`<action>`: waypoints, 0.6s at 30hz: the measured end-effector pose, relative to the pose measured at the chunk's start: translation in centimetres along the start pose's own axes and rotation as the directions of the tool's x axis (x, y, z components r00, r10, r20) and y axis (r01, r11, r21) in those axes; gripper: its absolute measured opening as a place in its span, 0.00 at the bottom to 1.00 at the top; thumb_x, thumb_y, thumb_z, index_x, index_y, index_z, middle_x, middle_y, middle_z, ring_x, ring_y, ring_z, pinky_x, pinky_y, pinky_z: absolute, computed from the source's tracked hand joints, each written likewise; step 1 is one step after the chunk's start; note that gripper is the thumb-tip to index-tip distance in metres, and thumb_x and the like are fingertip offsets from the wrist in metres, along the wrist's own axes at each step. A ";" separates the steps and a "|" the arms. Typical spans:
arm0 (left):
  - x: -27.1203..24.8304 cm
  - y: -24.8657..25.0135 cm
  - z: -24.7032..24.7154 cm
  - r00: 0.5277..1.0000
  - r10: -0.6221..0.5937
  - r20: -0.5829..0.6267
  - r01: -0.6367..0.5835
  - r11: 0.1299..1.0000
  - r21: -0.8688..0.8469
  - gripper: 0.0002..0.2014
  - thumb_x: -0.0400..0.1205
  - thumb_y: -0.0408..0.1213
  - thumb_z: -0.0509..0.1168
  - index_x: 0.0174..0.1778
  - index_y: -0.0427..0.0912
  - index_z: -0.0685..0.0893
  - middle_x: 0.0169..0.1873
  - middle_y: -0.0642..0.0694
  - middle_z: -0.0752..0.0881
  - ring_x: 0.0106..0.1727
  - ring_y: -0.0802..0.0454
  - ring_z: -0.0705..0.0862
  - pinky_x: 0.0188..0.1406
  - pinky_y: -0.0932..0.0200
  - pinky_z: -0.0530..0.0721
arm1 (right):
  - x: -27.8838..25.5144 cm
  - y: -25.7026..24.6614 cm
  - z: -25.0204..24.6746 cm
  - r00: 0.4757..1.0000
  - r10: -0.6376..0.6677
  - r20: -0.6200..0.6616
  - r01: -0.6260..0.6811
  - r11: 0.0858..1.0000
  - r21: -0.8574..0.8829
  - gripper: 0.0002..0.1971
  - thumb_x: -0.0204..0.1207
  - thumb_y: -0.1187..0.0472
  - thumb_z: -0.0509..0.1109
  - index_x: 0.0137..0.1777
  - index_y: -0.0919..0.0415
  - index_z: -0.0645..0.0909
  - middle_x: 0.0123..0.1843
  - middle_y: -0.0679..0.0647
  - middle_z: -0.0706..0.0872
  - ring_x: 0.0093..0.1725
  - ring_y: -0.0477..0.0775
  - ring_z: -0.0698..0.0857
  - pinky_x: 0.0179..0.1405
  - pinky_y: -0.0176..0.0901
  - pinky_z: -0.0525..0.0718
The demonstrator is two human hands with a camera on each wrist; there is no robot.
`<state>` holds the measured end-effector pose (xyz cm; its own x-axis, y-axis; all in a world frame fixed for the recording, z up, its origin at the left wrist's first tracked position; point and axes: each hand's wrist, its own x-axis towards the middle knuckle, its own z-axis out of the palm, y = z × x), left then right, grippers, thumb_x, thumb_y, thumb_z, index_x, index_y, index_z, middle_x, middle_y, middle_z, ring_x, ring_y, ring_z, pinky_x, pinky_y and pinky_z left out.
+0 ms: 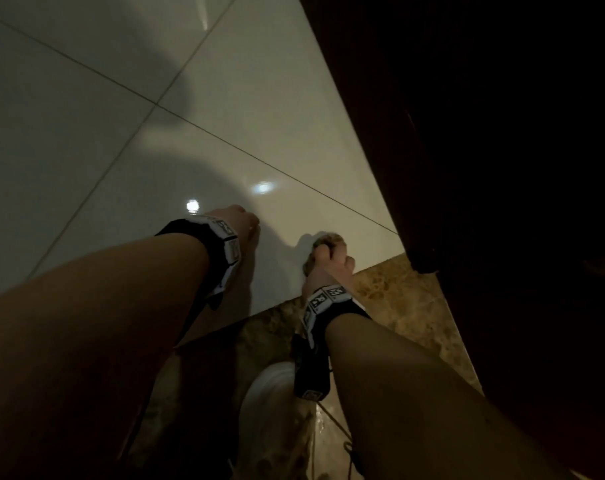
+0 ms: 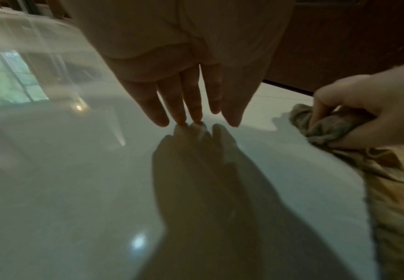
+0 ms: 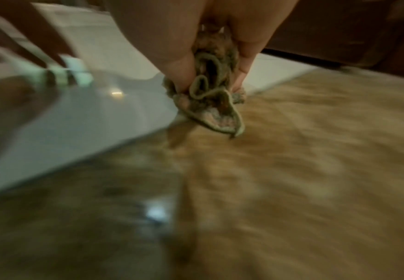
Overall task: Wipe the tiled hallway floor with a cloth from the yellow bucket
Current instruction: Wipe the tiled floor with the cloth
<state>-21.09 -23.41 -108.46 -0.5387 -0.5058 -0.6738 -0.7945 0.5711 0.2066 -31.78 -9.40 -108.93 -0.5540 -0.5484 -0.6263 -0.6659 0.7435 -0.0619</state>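
A bunched, drab green-brown cloth (image 1: 325,241) (image 2: 321,128) (image 3: 210,94) lies on the floor where the glossy white tiles (image 1: 225,109) (image 2: 64,180) meet a brown marbled strip (image 1: 391,299) (image 3: 304,161). My right hand (image 1: 330,261) (image 2: 364,115) (image 3: 218,62) grips the cloth with curled fingers. To its left my left hand (image 1: 240,223) (image 2: 196,106) is spread with straight fingers, the fingertips (image 2: 182,118) touching the white tile. No yellow bucket is in view.
A dark wooden door or cabinet (image 1: 484,133) (image 2: 340,37) (image 3: 340,34) runs along the right side, close to the cloth. A pale rounded object (image 1: 270,386) sits under my right forearm on the marbled strip. White tiles stretch away to the left and ahead.
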 end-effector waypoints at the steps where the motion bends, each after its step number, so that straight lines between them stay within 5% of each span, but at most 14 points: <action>1: -0.1 -0.6 -0.1 1.000 -0.011 -0.008 0.011 1.000 -0.008 0.20 0.78 0.41 0.67 0.67 0.49 0.79 0.67 0.42 0.78 0.67 0.39 0.80 0.62 0.48 0.80 | 0.0 -1.0 0.0 0.999 -0.049 0.010 0.049 0.999 0.012 0.28 0.75 0.65 0.63 0.76 0.57 0.62 0.82 0.61 0.53 0.76 0.66 0.60 0.76 0.54 0.64; 10: -2.7 -8.9 -2.5 0.982 -0.175 -0.075 0.170 0.983 -0.076 0.30 0.82 0.35 0.62 0.81 0.49 0.62 0.78 0.42 0.69 0.74 0.38 0.75 0.71 0.45 0.77 | 1.0 -13.0 -3.3 0.909 -0.403 0.110 0.397 0.915 0.075 0.23 0.77 0.59 0.61 0.73 0.59 0.72 0.72 0.64 0.71 0.68 0.68 0.77 0.69 0.50 0.77; 14: -4.6 -11.9 -4.2 0.967 -0.241 -0.084 0.228 0.964 -0.138 0.32 0.84 0.35 0.60 0.83 0.47 0.54 0.78 0.39 0.68 0.74 0.38 0.74 0.66 0.47 0.77 | 1.0 -18.6 -6.9 0.886 -0.452 0.106 0.441 0.890 0.114 0.09 0.79 0.60 0.60 0.50 0.61 0.80 0.62 0.65 0.81 0.58 0.65 0.83 0.46 0.40 0.74; 18: -6.9 -14.3 -6.6 0.959 -0.267 -0.093 0.243 0.946 -0.214 0.35 0.83 0.37 0.62 0.84 0.46 0.53 0.78 0.38 0.69 0.75 0.39 0.73 0.67 0.49 0.77 | 0.5 -22.3 -9.5 0.872 -0.459 0.168 0.439 0.887 0.145 0.20 0.76 0.43 0.63 0.59 0.56 0.76 0.57 0.58 0.85 0.56 0.62 0.84 0.54 0.47 0.82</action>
<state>-7.89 -32.36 -102.12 -0.3303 -0.6979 -0.6355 -0.9426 0.2791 0.1833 -21.96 -29.88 -100.50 -0.0939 -0.7554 -0.6485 -0.7610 0.4744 -0.4424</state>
